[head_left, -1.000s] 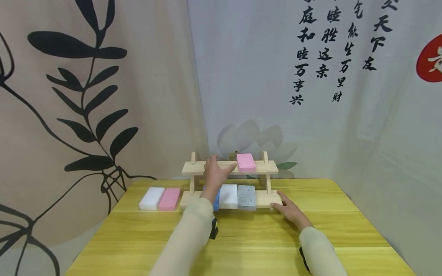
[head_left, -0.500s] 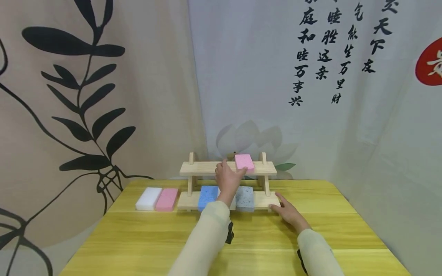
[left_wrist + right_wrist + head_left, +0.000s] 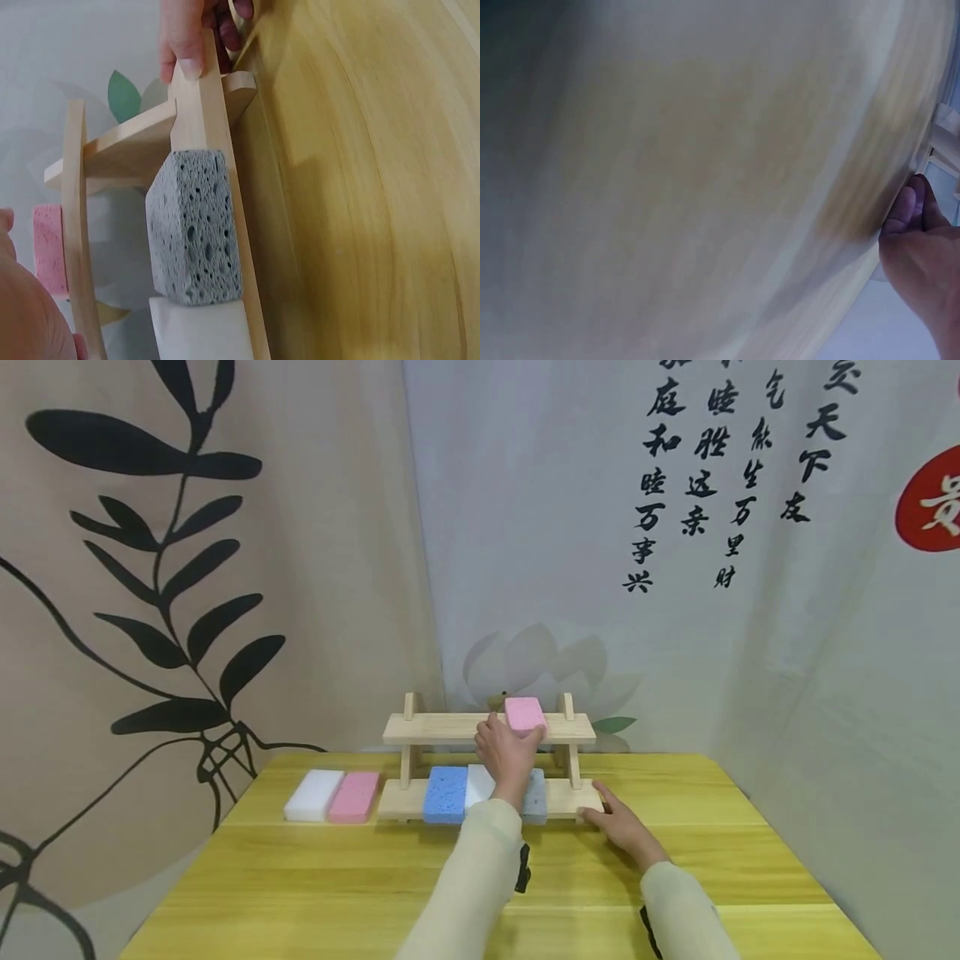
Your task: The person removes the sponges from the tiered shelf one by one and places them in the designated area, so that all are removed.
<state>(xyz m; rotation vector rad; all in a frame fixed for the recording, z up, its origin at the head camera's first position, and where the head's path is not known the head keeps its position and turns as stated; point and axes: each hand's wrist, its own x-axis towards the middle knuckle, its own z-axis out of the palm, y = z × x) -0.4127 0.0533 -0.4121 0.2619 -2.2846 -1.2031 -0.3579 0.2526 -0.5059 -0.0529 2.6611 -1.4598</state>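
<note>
On the upper board of a two-tier wooden shelf lies a pink sponge. My left hand reaches up in front of it, fingers at its left side and thumb by its lower right corner. In the left wrist view, a gap shows between that thumb and the pink sponge. My right hand grips the right end of the lower board, thumb on one face and fingers on the other. A blue sponge, a white sponge and a grey sponge sit on the lower board; my left hand partly covers the last two.
Left of the shelf, a second white sponge and a second pink sponge lie side by side on the wooden table. A printed curtain hangs right behind the shelf.
My left hand has moved right along the upper board to the pink sponge, uncovering the blue sponge and covering part of the grey one. The right hand stays on the shelf end.
</note>
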